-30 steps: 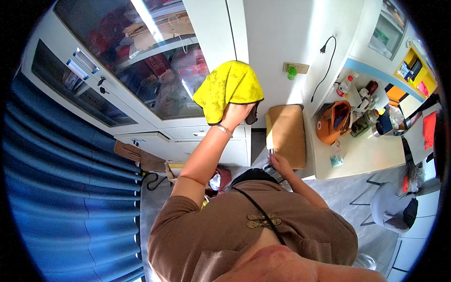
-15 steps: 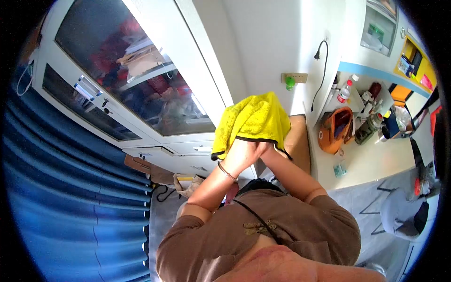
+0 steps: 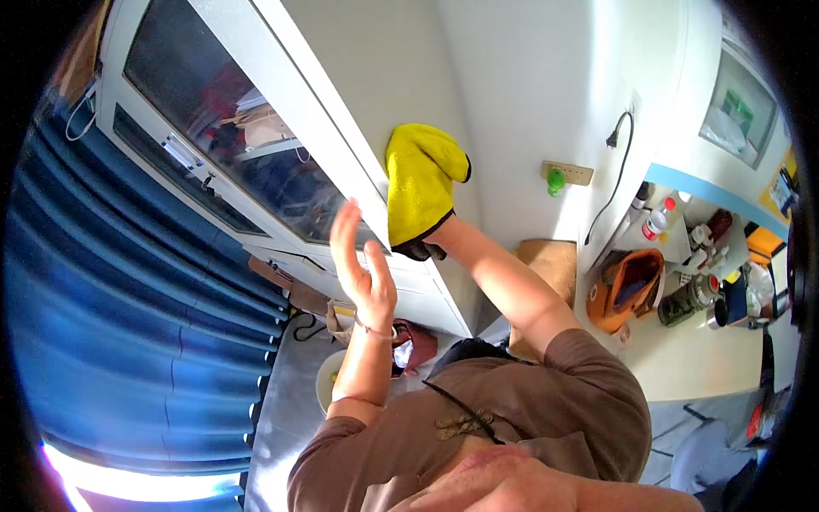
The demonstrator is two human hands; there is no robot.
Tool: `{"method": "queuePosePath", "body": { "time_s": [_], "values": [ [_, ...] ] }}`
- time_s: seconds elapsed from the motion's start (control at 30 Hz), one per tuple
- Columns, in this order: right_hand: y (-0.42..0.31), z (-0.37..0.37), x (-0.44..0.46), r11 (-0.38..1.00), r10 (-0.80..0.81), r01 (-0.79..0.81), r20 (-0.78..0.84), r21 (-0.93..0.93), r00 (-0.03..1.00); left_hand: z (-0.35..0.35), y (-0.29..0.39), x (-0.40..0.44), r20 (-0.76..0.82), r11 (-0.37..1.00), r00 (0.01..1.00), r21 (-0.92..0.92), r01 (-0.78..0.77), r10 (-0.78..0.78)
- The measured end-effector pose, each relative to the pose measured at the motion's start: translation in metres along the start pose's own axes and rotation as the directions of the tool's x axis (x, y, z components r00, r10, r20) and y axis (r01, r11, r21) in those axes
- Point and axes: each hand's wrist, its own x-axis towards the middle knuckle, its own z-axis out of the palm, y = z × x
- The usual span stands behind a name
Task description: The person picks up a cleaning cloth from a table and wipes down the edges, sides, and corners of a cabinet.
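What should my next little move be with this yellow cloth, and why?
I'd probably slide the yellow cloth along the cabinet's side panel with your right hand. The cloth covers most of that hand and seems to lie against the panel near its front edge, while your left hand is open and empty.

One person shows two hands: one left hand and one right hand. There is one yellow cloth. One white cabinet has two dark glass panes in view. The wall bears one socket plate, one green object and one black plug. The desk holds one orange bag, one red-capped bottle and one red-lidded jar.
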Motion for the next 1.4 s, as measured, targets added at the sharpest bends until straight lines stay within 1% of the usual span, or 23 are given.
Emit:
{"method": "queuePosePath", "body": {
  "time_s": [0.03,0.1,0.13,0.23,0.27,0.37,0.4,0.43,0.47,0.57,0.6,0.83,1.0,1.07,1.13,1.17,1.2,1.23,1.27,1.3,1.33,1.37,1.4],
  "values": [
    [0.006,0.002,0.003,1.0,-0.008,0.008,0.002,0.011,1.0,0.01,-0.008,0.008,-0.029,0.995,0.998,0.092,-0.047,0.049],
    [0.023,0.011,0.006,0.979,-0.138,0.154,-0.121,0.135,0.983,0.028,-0.027,0.015,0.035,0.989,0.999,0.145,-0.009,0.004],
    [0.034,0.012,0.013,0.967,-0.126,0.121,0.009,0.223,0.992,0.037,-0.035,0.017,0.04,0.987,0.999,0.156,-0.033,0.027],
    [0.065,0.019,0.043,0.977,-0.097,0.081,0.073,0.196,0.993,0.053,-0.054,0.014,0.043,0.977,0.993,0.181,-0.113,0.107],
    [0.075,0.024,0.05,0.96,0.012,-0.046,0.124,0.276,0.992,0.057,-0.057,0.014,0.026,0.967,0.994,0.229,-0.112,0.109],
    [0.121,0.051,0.066,0.996,0.08,-0.08,0.01,0.039,0.997,0.068,-0.06,0.013,-0.035,0.941,0.991,0.318,-0.114,0.131],
    [0.135,0.054,0.069,0.996,0.082,-0.083,0.012,0.039,0.997,0.069,-0.061,0.012,-0.049,0.943,0.99,0.314,-0.111,0.133],
    [0.14,0.046,0.077,0.899,0.373,-0.378,0.066,0.219,0.925,0.071,-0.062,0.012,-0.062,0.944,0.989,0.31,-0.108,0.134],
    [0.146,0.04,0.084,0.687,0.614,-0.626,0.167,0.367,0.772,0.072,-0.062,0.012,-0.06,0.944,0.989,0.311,-0.107,0.132],
    [0.203,0.066,0.06,0.621,0.679,-0.617,0.063,0.484,0.732,0.073,-0.063,0.012,-0.076,0.948,0.99,0.306,-0.087,0.115],
    [0.227,0.083,0.044,0.76,0.633,-0.615,-0.025,0.21,0.774,0.073,-0.063,0.012,-0.078,0.948,0.99,0.306,-0.093,0.122],
    [0.236,0.075,-0.023,0.547,0.816,-0.767,-0.01,0.336,0.578,0.073,-0.061,0.011,-0.065,0.943,0.992,0.323,-0.078,0.104],
    [0.209,0.082,-0.062,0.564,0.816,-0.784,-0.03,0.261,0.577,0.074,-0.061,0.012,-0.074,0.942,0.991,0.326,-0.085,0.115],
    [0.188,0.088,-0.09,0.645,0.763,-0.754,-0.046,0.126,0.645,0.074,-0.06,0.012,-0.078,0.939,0.989,0.331,-0.092,0.124],
    [0.163,0.092,-0.115,0.745,0.653,-0.644,-0.002,-0.172,0.757,0.073,-0.06,0.012,-0.076,0.939,0.989,0.33,-0.094,0.126],
    [0.154,0.096,-0.127,0.75,0.582,-0.491,0.089,-0.444,0.808,0.073,-0.06,0.012,-0.075,0.938,0.989,0.332,-0.097,0.129],
    [0.146,0.102,-0.136,0.669,0.537,-0.242,0.232,-0.703,0.811,0.074,-0.06,0.012,-0.076,0.939,0.989,0.329,-0.098,0.13],
    [0.137,0.106,-0.143,0.537,0.506,0.059,0.377,-0.841,0.776,0.074,-0.06,0.012,-0.081,0.94,0.988,0.326,-0.098,0.131],
    [0.121,0.104,-0.14,0.439,0.498,0.253,0.468,-0.862,0.73,0.074,-0.06,0.013,-0.085,0.941,0.988,0.323,-0.098,0.132],
    [0.107,0.092,-0.141,0.437,0.499,0.253,0.467,-0.863,0.73,0.074,-0.061,0.012,-0.085,0.942,0.988,0.321,-0.098,0.132],
    [0.078,0.063,-0.125,0.778,0.29,-0.008,0.347,-0.628,0.892,0.073,-0.062,0.011,-0.083,0.943,0.988,0.316,-0.101,0.133],
    [0.059,0.047,-0.118,0.971,0.159,-0.137,0.102,-0.197,0.982,0.072,-0.063,0.01,-0.081,0.945,0.988,0.31,-0.103,0.134],
    [0.054,0.049,-0.123,0.925,0.279,-0.297,0.109,0.238,0.954,0.072,-0.063,0.01,-0.083,0.946,0.987,0.308,-0.103,0.134]
  ]
}}
